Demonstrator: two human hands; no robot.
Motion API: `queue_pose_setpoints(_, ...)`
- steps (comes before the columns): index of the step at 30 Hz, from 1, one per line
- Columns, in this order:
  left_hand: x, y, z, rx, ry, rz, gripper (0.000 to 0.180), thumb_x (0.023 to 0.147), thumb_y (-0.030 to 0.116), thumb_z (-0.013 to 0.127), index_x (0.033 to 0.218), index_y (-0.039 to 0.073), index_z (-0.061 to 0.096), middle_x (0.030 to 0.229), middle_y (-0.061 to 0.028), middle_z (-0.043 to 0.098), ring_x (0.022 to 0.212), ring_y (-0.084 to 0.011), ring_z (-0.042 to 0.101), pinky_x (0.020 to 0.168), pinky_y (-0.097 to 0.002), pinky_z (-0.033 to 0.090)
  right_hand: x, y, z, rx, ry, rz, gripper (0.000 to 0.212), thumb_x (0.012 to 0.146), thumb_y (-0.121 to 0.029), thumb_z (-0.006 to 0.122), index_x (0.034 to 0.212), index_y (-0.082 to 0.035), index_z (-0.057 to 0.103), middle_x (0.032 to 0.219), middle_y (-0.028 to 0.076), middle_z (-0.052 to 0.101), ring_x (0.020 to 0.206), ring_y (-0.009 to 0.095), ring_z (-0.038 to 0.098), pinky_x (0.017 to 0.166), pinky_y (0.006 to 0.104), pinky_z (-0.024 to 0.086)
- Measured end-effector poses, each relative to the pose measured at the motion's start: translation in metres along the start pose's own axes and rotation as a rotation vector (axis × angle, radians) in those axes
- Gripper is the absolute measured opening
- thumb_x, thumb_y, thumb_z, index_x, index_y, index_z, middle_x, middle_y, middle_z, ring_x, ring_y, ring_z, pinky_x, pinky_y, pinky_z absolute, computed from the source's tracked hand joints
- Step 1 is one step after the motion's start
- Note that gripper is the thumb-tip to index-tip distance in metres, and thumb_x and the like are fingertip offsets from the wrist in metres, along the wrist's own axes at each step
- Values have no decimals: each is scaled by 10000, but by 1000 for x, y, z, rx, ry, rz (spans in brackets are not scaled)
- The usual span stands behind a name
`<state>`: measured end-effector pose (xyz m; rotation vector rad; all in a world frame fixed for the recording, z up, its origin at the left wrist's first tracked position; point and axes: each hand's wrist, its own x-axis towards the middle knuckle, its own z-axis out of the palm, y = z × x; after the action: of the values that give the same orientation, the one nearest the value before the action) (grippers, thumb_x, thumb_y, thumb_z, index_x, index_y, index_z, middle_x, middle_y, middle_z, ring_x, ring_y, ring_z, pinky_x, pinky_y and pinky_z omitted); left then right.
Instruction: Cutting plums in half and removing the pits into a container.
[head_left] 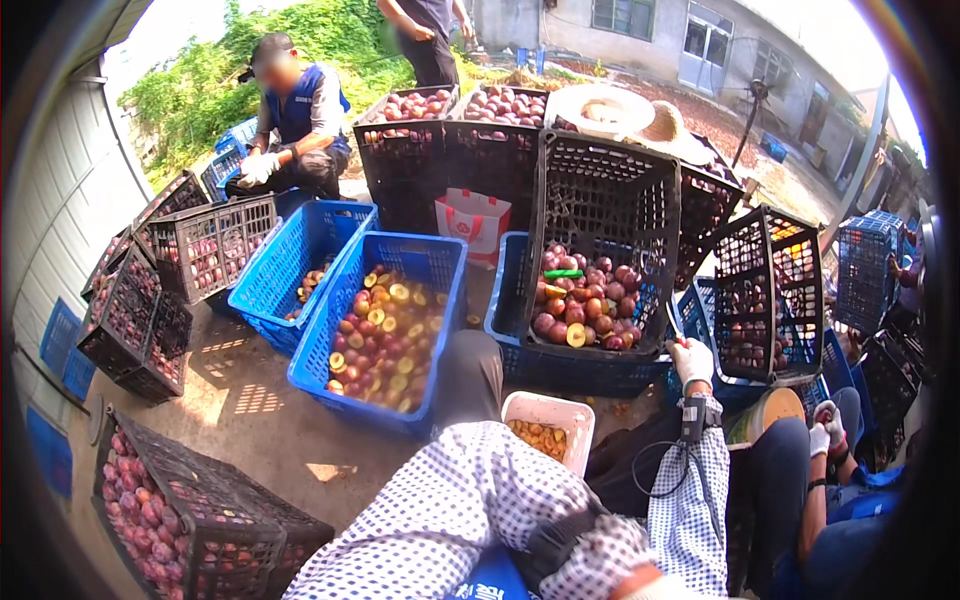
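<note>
My right hand [690, 362], in a white glove, is closed at the lower right corner of a tilted black crate [610, 185]. Red plums [603, 310] fill its lower part, with a cut half and a green-handled tool [563, 273] on top. That crate leans in a blue crate [510, 270]. At the bottom edge, my left hand [655, 588] shows only in part; its fingers are out of sight. Before me stands a blue crate [375, 412] of halved and whole plums. A white basin [580, 417] near my knees contains small yellowish-brown pieces.
Black crates of plums stand at the left [215, 240], lower left [250, 490] and back [405, 150]. A red-and-white bag [472, 225] and straw hats [600, 108] are near the back stack. One co-worker [295, 130] sits at the back left, another [840, 500] at the right.
</note>
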<state>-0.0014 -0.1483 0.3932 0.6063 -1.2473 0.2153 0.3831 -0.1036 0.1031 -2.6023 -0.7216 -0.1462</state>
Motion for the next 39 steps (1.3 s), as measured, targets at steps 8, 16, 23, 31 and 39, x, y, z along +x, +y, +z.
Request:
queue_pose_setpoints(8,-133,167,-122,1042,206,-869,269,810,63,776,1061,16,692,1010,-130,676,958,-292,664,823,-385,528,-31,-57,-26,243,58,-86,358,883,-377,715,811,-36,631,773,178,645,735,379,629,658,435,470)
queue_pose_setpoints(16,-81,403,-78,1769,1027,-1633,168,807,9,640,967,-38,656,890,-87,685,798,-176,647,732,-302,504,-39,-38,-21,187,109,-140,366,887,-405,712,803,-67,601,746,158,609,719,367,608,661,435,472)
queue_pose_setpoints(23,-179,286,-252,1814,675,-1327,221,843,167,715,1002,19,679,920,-148,683,865,-279,678,787,-350,528,-31,-58,-20,128,135,-249,296,888,-365,716,859,-87,618,808,164,634,761,370,629,676,438,492)
queue_pose_setpoints(31,-231,116,-426,1678,667,-1310,370,825,282,728,1087,25,681,1044,-198,677,990,-348,652,890,-413,508,-34,-73,-44,373,171,-112,265,879,-246,742,789,-52,585,730,152,582,677,347,604,611,415,462)
queue_pose_setpoints(39,-228,111,-543,1888,892,-1941,512,845,301,705,1294,107,557,1290,-171,575,1199,-359,578,994,-461,485,-47,-79,-54,524,148,-87,95,832,-60,724,847,-22,639,739,120,626,626,261,648,600,341,503)
